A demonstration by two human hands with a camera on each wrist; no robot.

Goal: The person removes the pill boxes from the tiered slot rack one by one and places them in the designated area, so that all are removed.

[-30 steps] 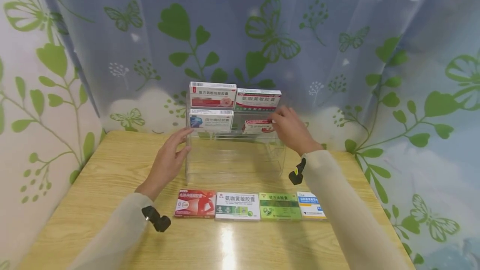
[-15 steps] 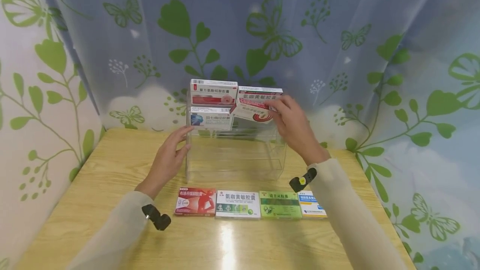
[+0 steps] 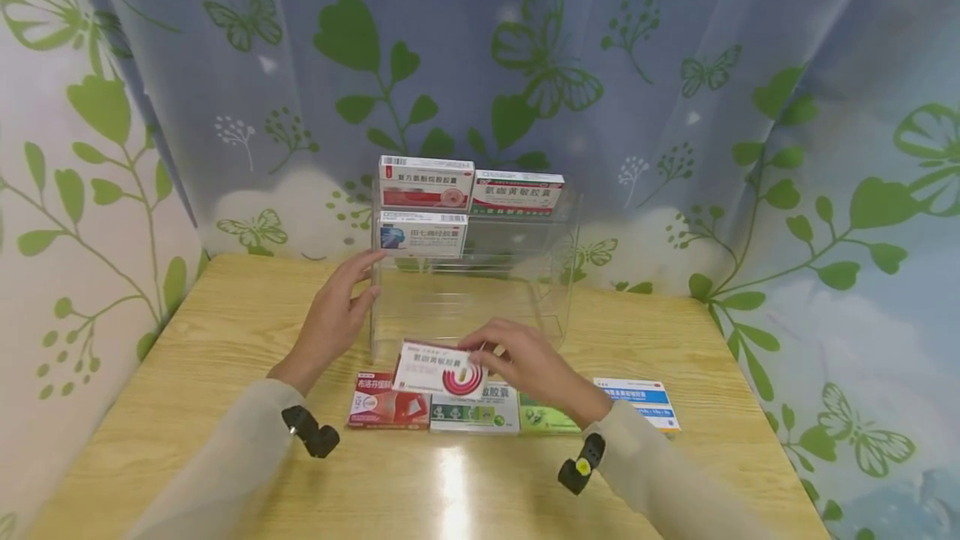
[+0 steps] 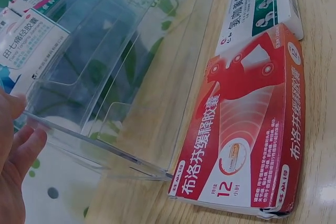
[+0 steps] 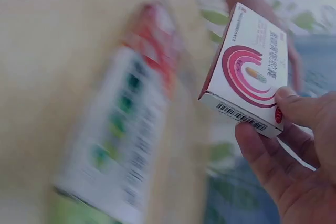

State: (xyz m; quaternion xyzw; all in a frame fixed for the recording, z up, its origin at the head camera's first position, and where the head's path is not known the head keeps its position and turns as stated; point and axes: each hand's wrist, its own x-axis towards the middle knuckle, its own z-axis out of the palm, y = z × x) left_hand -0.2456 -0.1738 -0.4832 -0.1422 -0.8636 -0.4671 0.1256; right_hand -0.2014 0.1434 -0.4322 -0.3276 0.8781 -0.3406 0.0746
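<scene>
My right hand (image 3: 528, 365) pinches a white medicine box (image 3: 438, 369) at its right end, thumb on the printed face. The box (image 5: 247, 66) has pink-red arcs, a capsule picture and a barcode on its side. It is held tilted in front of the clear tiered rack (image 3: 375, 319), overlapping the row of boxes on the table in the head view. My left hand (image 3: 333, 307) rests against the rack's left side panel. In the left wrist view its fingertips (image 4: 37, 136) are right at the panel's edge, with part of the hand out of frame.
Three boxes stand in the rack: a red-and-white one (image 3: 426, 187) and a red-green one (image 3: 517, 197) on top, a blue-white one (image 3: 423, 238) below. On the table lie a red box (image 3: 386, 413), a white-green box (image 3: 476, 417), a green box (image 3: 547, 417) and a blue-white box (image 3: 648, 404).
My right hand has lifted the white-red medicine box out of the rack's second tier and brought it down and left, toward the table row. My left hand has stayed at the rack's side.
</scene>
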